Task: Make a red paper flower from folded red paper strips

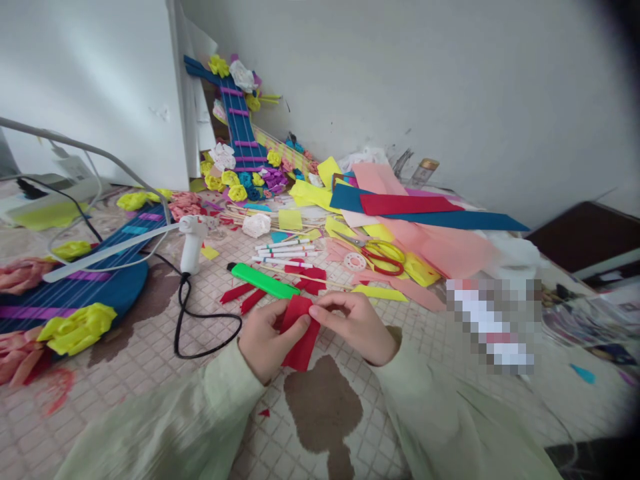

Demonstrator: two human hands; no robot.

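Both my hands meet low in the middle of the view over a piece of red paper [301, 339]. My left hand [266, 339] pinches its left side with the thumb on top. My right hand [356, 325] pinches the upper right edge with curled fingers. The red paper hangs folded below my fingers, above the tiled floor covering [150, 347]. A green utility knife [264, 281] and red paper scraps [239, 292] lie just beyond my hands.
A white glue gun [191, 244] with a black cable [200, 327] stands to the left. Scissors [383, 257], markers [287, 251], coloured paper sheets [425, 220] and paper flowers [235, 180] crowd the floor ahead. A blue paper guitar shape [75, 280] lies at left.
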